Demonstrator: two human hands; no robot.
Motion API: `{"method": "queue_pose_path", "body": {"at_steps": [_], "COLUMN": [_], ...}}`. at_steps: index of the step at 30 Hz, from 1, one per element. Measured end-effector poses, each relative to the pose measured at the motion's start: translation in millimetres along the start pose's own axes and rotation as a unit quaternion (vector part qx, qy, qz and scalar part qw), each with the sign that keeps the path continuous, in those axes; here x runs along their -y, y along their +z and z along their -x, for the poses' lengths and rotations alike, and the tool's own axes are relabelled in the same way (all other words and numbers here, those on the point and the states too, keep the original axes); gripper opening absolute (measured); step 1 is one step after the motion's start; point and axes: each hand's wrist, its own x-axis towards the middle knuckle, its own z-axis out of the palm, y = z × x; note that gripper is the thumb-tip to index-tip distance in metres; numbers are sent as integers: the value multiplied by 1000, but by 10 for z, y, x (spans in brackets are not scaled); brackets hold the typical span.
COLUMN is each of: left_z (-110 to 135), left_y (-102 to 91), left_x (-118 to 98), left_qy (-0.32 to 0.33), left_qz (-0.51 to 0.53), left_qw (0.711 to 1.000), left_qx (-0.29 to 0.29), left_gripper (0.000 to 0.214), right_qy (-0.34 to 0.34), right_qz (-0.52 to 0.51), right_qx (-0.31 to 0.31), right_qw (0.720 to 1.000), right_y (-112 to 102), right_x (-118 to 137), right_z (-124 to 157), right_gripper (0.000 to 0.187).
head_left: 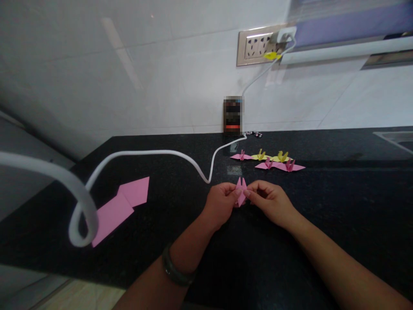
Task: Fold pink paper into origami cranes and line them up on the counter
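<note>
A small piece of folded pink origami paper (241,196) is held between my two hands just above the dark counter. It has two narrow points at the top with a slit between them, and tapers at the bottom. My left hand (222,201) pinches its left side between thumb and fingers. On the right side, my right hand (270,199) grips it with thumb and index finger, the other fingers curled. Beyond the hands stand several folded paper cranes, pink ones (289,166) and yellow ones (281,157), in two rows with wings spread.
Pink paper sheets (112,215) lie on the counter (174,176) at the left. A white cable (145,152) loops across from the left toward a phone-like device (232,115), blurred out, leaning against the tiled wall. Above it, a charger (286,34) sits in the wall socket (254,46).
</note>
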Motion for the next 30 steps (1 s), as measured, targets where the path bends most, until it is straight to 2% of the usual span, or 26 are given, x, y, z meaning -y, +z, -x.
{"method": "queue_pose_path", "body": {"at_steps": [5, 9, 13, 17, 22, 30], "left_z": [29, 56, 53, 35, 32, 34], "left_y": [25, 30, -7, -37, -26, -26], "left_x": [-84, -141, -144, -145, -142, -119], "left_qy": [-6, -59, -122, -146, -153, -138], "left_qz": [6, 91, 209, 296, 299, 286], "left_qw": [1000, 993, 968, 940, 938, 944], "left_qx": [15, 43, 73, 83, 85, 84], "left_gripper": [24, 24, 23, 16, 15, 15], "right_qy": [-14, 18, 23, 22, 14, -4], "right_qz": [11, -43, -82, -106, -145, -76], "right_qx": [7, 9, -3, 11, 34, 16], "right_qw": [1000, 999, 996, 994, 989, 997], "right_y": [7, -13, -17, 22, 81, 89], "right_x": [40, 55, 59, 73, 49, 1], "right_z": [23, 23, 22, 31, 42, 44], "right_gripper": [18, 21, 24, 17, 21, 14]}}
